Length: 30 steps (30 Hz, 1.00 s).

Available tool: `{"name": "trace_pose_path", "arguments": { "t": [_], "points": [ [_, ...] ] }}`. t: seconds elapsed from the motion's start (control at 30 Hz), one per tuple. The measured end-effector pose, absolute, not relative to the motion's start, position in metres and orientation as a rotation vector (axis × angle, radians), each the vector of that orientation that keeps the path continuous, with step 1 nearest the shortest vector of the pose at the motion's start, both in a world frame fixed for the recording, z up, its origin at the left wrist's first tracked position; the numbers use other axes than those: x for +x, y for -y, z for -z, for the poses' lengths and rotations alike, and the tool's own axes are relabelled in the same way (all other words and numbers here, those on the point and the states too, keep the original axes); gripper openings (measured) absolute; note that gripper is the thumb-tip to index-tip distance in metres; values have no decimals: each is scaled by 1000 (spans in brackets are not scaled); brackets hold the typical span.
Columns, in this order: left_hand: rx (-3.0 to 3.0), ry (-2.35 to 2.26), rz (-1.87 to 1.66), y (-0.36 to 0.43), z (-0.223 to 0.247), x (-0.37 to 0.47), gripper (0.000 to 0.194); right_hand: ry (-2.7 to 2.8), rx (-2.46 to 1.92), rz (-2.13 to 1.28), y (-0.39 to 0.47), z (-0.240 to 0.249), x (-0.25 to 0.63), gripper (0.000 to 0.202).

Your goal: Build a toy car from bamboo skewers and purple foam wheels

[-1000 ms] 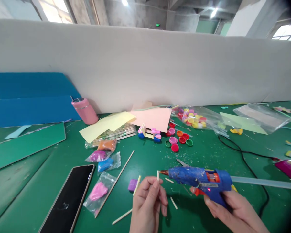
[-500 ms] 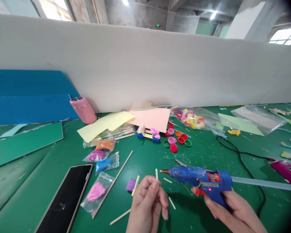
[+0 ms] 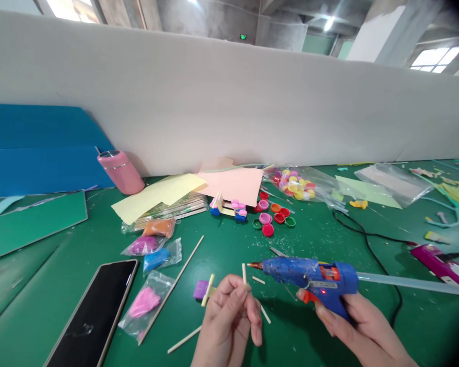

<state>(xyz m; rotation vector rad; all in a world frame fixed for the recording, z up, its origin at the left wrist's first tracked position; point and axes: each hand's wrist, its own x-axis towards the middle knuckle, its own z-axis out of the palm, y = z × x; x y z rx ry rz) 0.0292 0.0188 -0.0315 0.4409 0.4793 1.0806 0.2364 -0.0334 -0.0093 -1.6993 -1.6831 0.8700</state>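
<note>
My left hand (image 3: pixel 231 311) pinches a short wooden stick (image 3: pixel 244 273) that points upward between thumb and forefinger. My right hand (image 3: pixel 359 326) is wrapped round the handle of a blue hot glue gun (image 3: pixel 306 275), with a finger at its orange trigger and a small red light glowing. The gun's nozzle lies close to the top of the stick; whether they touch I cannot tell. A clear glue stick (image 3: pixel 409 283) juts from the gun's rear. Left of my left hand sits a purple block (image 3: pixel 201 290) with a pale stick piece (image 3: pixel 208 290) against it.
A phone (image 3: pixel 94 311) and bagged clay, including a pink lump (image 3: pixel 144 302), lie left. Further back are a small stick-and-clay model (image 3: pixel 228 208), coloured caps (image 3: pixel 268 230) and a pink flask (image 3: pixel 121 172). A black cable (image 3: pixel 375 255) and a magenta tool (image 3: pixel 441 265) lie right.
The view has shifted slightly, so the table things appear further left. The glue gun's nozzle remains near the stick top, and both hands keep their holds.
</note>
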Motion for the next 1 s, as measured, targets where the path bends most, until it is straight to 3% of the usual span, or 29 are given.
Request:
{"name": "trace_pose_path", "arguments": {
  "t": [1.0],
  "points": [
    [487, -504, -1062, -16, 22, 29, 14, 1695, -1669, -784, 33, -2, 229, 29]
  ]
}}
